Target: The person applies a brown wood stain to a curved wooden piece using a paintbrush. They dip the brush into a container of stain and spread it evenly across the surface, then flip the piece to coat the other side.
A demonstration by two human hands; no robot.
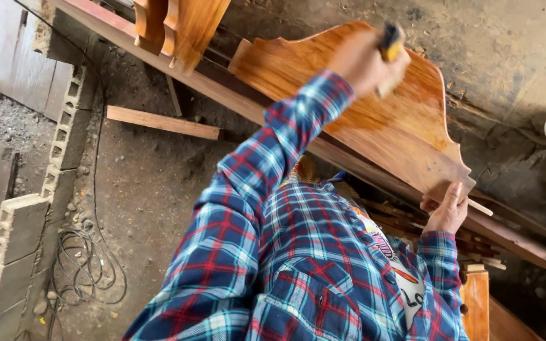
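I see one hand closed around a brush with a yellow and dark handle, pressed on the shiny curved wooden board. I cannot tell if it is my left or right. The other hand is open, fingers flat against the board's lower edge. The board leans on a long beam.

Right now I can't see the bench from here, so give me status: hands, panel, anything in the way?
Right hand gripping brush on glossy carved wooden panel. Left hand steadying panel's lower edge. Nothing blocking the panel.
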